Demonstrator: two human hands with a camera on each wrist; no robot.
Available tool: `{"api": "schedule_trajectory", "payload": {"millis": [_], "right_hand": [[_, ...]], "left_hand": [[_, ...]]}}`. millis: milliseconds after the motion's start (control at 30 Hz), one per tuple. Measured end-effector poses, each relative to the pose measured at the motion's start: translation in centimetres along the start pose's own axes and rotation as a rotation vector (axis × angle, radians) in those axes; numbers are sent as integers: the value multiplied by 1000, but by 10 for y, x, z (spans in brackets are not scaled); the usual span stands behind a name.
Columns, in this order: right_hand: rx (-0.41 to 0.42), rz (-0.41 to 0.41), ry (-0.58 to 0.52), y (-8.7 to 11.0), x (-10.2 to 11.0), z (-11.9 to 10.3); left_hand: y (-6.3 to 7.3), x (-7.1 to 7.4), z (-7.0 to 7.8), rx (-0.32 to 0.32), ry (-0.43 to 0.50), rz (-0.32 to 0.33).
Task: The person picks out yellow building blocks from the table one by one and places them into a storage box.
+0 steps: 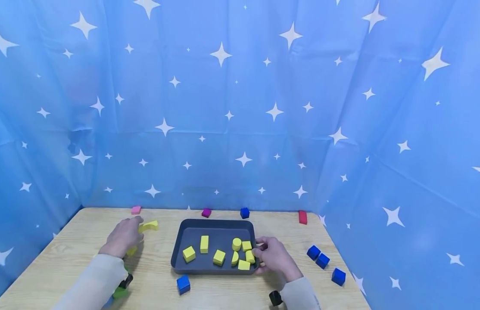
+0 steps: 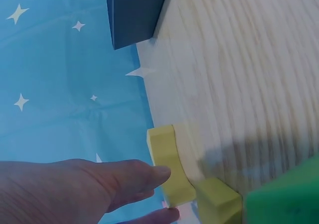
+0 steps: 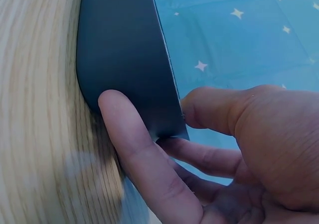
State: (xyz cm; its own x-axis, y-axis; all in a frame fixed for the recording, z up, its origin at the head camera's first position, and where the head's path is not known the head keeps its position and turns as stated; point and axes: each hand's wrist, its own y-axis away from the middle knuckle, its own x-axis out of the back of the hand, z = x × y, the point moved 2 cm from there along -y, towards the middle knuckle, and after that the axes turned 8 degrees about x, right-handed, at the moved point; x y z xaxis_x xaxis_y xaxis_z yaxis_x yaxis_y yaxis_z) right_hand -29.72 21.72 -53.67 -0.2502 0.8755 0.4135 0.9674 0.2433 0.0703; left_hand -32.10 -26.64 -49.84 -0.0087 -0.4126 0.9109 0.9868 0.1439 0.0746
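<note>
My left hand pinches one end of a yellow arch-shaped block at the table's left side. In the left wrist view, the thumb lies against this arch block, and the other fingers are partly hidden. Close by sits another yellow block. My right hand grips the right end of a dark grey tray, thumb at the rim. Seen from the right wrist, its fingers lie along the tray's outer wall. Several yellow blocks lie inside the tray, among them a yellow cylinder.
A blue cube stands before the tray; several others, including one blue cube, lie right. Along the back are a pink block, a magenta block, a blue block and a red block. A green block is near the left wrist.
</note>
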Motion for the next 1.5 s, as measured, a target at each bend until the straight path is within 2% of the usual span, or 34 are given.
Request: {"api": "schedule_trajectory", "payload": {"millis": [267, 533, 833, 967, 1167, 1333, 1500], "right_hand": [[13, 14, 16, 1, 3, -5], [-11, 21, 11, 5, -1, -1], [-10, 38, 21, 5, 2, 0], [-12, 35, 33, 3, 0, -1], [-18, 41, 32, 3, 0, -2], [-27, 39, 25, 3, 0, -2], [-28, 27, 18, 2, 0, -1]], "left_hand": [[-6, -3, -1, 3, -14, 10], [-9, -13, 1, -12, 30, 13], [-14, -19, 8, -61, 57, 79], [-12, -19, 8, -43, 57, 88], [-7, -18, 10, -52, 48, 135], [-1, -17, 14, -46, 67, 128], [5, -14, 26, -100, 95, 155]]}}
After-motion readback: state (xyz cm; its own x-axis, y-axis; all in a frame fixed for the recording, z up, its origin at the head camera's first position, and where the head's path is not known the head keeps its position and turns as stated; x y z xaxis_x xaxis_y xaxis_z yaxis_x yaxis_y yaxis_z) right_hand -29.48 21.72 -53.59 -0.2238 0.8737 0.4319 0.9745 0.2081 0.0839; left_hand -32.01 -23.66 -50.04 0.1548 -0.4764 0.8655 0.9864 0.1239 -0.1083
